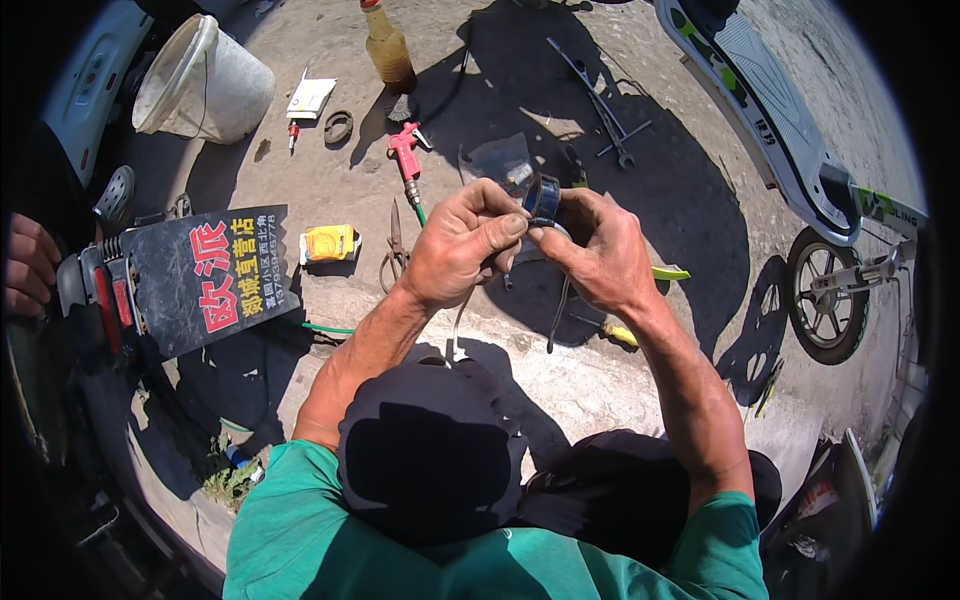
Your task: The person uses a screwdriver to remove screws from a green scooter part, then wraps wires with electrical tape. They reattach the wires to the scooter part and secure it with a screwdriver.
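Observation:
My right hand [605, 245] is closed on a roll of black tape [542, 198], held upright on edge above the pavement. Close against it, my left hand [455, 245] is pinched shut, its fingertips meeting the right thumb by the roll. A thin grey cable [458, 325] hangs beneath the left hand and seems to run up into its fingers. Another thin dark cable end [556, 318] dangles below the right hand. What lies between the fingertips is mostly hidden. Scissors [396, 240] lie on the ground beside my left wrist.
Ahead lie a red air blow gun [405, 152], wrenches [612, 120], and a bottle [388, 48]. A yellow box [329, 243] and a black sign [205, 275] are left, with a white bucket [205, 85] beyond. A scooter [765, 95] stands right; a yellow-handled tool [620, 334] is nearer.

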`<act>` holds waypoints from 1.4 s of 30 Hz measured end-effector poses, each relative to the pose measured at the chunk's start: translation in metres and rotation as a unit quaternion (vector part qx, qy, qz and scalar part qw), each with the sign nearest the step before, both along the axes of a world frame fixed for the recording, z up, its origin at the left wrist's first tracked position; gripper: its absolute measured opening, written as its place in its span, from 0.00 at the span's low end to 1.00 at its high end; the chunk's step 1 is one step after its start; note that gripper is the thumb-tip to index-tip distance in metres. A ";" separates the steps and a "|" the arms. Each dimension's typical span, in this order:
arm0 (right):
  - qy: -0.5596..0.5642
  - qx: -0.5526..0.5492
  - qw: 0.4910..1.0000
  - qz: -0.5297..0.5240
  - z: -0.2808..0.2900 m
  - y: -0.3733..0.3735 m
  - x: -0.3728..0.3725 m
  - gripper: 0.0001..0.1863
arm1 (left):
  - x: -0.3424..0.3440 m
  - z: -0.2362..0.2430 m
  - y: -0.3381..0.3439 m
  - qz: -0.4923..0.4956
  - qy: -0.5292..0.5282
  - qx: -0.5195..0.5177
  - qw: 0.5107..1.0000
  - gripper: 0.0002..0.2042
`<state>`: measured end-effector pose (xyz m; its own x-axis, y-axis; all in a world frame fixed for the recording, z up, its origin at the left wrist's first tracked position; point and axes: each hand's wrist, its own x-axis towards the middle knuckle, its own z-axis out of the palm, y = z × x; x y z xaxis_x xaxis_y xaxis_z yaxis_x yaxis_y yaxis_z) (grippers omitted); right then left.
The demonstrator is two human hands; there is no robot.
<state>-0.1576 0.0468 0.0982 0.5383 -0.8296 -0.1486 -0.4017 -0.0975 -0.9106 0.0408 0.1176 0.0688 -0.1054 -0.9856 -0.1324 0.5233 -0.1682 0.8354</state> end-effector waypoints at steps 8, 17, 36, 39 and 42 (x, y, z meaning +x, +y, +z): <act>-0.307 0.298 0.902 -0.065 -0.013 -0.001 0.001 0.34 | -0.004 0.000 -0.001 0.003 0.017 0.048 0.999 0.07; -0.346 0.212 0.911 -0.071 -0.010 0.002 0.002 0.34 | -0.011 0.004 -0.005 0.065 -0.038 0.092 0.993 0.07; -0.185 -0.041 0.982 0.001 -0.006 -0.004 -0.006 0.11 | 0.010 0.010 -0.010 0.021 0.011 0.031 0.999 0.06; -0.125 0.017 0.992 -0.006 0.004 0.001 -0.006 0.13 | 0.008 0.012 -0.012 0.014 0.021 0.016 1.000 0.06; -0.151 -0.035 0.986 -0.058 -0.003 0.005 -0.003 0.12 | 0.004 0.012 -0.012 0.021 -0.002 0.018 1.000 0.07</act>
<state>-0.1603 0.0523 0.0957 0.4509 -0.8904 0.0628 -0.1260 -0.1331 -0.9831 0.0450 0.1061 0.0805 -0.0639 -0.9836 -0.1687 0.5267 -0.1768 0.8315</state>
